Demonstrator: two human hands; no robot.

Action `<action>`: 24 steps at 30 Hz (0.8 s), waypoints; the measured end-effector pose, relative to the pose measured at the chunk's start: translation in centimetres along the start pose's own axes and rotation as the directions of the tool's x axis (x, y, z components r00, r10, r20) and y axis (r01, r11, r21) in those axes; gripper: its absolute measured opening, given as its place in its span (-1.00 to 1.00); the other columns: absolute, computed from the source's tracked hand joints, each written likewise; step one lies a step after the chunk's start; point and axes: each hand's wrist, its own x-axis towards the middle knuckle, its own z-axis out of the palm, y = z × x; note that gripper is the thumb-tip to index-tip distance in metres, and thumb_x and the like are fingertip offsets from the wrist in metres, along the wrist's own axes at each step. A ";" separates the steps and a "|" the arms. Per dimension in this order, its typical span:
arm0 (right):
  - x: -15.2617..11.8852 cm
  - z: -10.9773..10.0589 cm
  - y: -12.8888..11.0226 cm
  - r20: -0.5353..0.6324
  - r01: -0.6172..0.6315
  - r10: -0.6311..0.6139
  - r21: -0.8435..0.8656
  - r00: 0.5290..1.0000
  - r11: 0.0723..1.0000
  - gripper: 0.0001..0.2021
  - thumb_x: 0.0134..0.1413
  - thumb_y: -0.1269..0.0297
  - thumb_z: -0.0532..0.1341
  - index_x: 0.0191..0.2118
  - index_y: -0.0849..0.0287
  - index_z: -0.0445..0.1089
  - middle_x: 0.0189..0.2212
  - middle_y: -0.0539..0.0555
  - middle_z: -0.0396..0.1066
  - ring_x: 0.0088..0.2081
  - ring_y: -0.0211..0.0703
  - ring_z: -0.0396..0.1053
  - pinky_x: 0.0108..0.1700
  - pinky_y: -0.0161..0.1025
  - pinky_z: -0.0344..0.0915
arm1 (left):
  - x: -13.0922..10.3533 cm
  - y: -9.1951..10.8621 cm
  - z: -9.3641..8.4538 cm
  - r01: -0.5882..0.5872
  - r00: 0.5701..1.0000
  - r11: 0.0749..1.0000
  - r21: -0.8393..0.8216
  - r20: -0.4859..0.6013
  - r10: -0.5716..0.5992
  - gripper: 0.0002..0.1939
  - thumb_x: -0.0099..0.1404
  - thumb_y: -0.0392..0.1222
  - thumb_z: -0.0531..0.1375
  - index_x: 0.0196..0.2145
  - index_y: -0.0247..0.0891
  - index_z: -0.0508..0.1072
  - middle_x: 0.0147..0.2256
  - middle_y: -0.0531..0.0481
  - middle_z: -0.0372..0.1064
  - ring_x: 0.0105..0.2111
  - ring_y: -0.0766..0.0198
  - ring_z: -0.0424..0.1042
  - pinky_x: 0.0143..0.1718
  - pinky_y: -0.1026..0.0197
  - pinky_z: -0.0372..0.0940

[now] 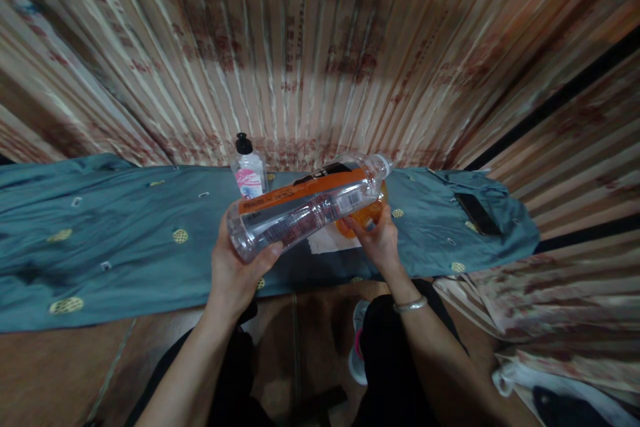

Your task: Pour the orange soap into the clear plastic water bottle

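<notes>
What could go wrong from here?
The left hand grips the tilted clear bottle near its base, so it might slip or swing. It could knock the black-topped bottle behind it. The orange container at the right hand, near the clear bottle's neck, might get bumped.

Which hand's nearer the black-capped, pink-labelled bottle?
Left. The left hand is on the near side of the black-capped bottle, holding the clear bottle; the right hand is farther away, rightward, at the orange object.

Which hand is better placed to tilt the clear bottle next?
Probably the left hand: it grips the bottle by its base, while the right hand holds the orange object near the neck.
</notes>
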 end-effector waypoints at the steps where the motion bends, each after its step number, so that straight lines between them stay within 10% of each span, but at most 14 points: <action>1: 0.0 0.0 0.0 -0.002 0.001 -0.001 -0.004 1.000 1.000 -0.09 0.06 -0.36 0.52 0.30 0.21 0.40 0.07 0.42 0.76 0.05 0.45 0.76 0.11 0.33 0.69 | 0.0 0.1 0.0 0.005 1.000 1.000 0.004 0.002 -0.005 -0.03 -0.12 0.17 0.70 0.21 -0.19 0.59 0.16 -0.25 0.70 0.21 -0.28 0.69 0.35 -0.26 0.56; 24: -0.2 -0.2 -0.4 -0.003 -0.003 0.003 0.005 1.000 1.000 -0.07 0.05 -0.41 0.50 0.30 0.22 0.41 0.04 0.40 0.75 0.05 0.42 0.74 0.10 0.29 0.68 | -0.1 0.7 0.0 0.038 0.999 0.999 0.018 -0.006 -0.038 -0.02 -0.15 0.17 0.71 0.20 -0.17 0.59 0.18 -0.27 0.70 0.25 -0.34 0.67 0.43 -0.34 0.51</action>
